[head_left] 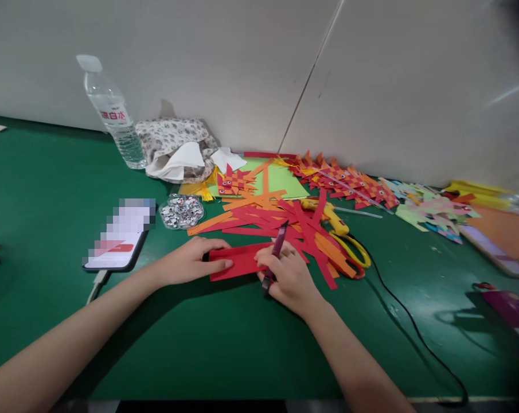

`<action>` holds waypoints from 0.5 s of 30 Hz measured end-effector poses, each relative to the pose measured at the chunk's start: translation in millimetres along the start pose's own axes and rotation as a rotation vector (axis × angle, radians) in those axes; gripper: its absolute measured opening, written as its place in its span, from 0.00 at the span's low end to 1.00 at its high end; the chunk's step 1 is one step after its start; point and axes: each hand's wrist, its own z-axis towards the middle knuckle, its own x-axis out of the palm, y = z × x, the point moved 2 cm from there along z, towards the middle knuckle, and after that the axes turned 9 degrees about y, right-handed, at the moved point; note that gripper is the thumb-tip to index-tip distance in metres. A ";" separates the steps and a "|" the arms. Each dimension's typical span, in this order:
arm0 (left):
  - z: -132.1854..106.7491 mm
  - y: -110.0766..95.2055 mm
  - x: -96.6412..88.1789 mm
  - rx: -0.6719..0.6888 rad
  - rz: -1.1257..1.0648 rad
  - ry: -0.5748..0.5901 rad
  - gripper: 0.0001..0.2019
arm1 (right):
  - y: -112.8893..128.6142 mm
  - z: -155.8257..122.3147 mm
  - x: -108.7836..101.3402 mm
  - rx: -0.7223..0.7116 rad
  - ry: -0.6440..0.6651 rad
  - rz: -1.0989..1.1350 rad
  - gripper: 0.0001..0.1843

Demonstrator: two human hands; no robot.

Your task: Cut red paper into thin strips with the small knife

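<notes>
A folded-looking piece of red paper is held just above the green table between both hands. My left hand is closed on its left end, with the thumb over the top face. At the right end, the fingers of my right hand touch the paper. That same hand grips a slim dark maroon tool, shaped like a pen or a cutter; its exact kind is unclear. Loose red and orange paper strips lie in a heap right behind the hands.
A yellow glue gun with a black cord lies right of the strips. Woven paper fish rest by the wall. Googly eyes, a charging phone, a water bottle and a tissue pouch are on the left.
</notes>
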 end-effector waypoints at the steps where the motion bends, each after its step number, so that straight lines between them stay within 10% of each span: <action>1: 0.8 0.3 0.8 0.011 0.034 0.000 0.14 | 1.1 0.4 0.2 -0.010 0.011 0.011 0.12; 15: 3.2 7.6 4.4 0.013 0.037 0.002 0.10 | 0.4 2.3 2.0 0.147 0.186 0.288 0.11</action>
